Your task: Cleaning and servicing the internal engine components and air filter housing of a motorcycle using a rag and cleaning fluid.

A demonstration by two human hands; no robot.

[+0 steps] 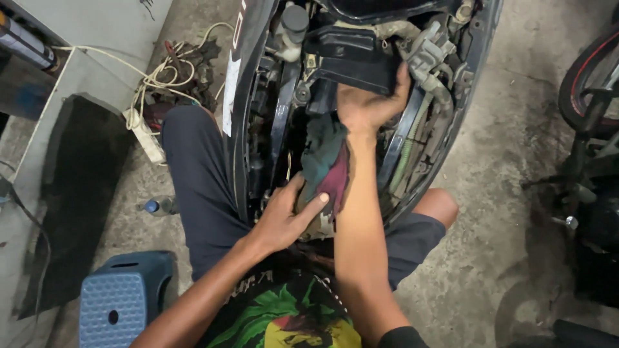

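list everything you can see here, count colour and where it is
motorcycle body: one, black, panels off, centre top, between the person's knees
black plastic part: one, inside the open bodywork, under the right hand
rag: one, teal and maroon, in the open bodywork between the hands
hoses and cables: several, grey and green, right side of the bodywork
power strip with cords: one, white, on the floor at left
step stool: one, blue, bottom left
small bottle: one, blue cap, floor beside the left leg
wheel: one, black with red rim, right edge
left hand: flat on the rag's lower end
right hand: gripping the black plastic part
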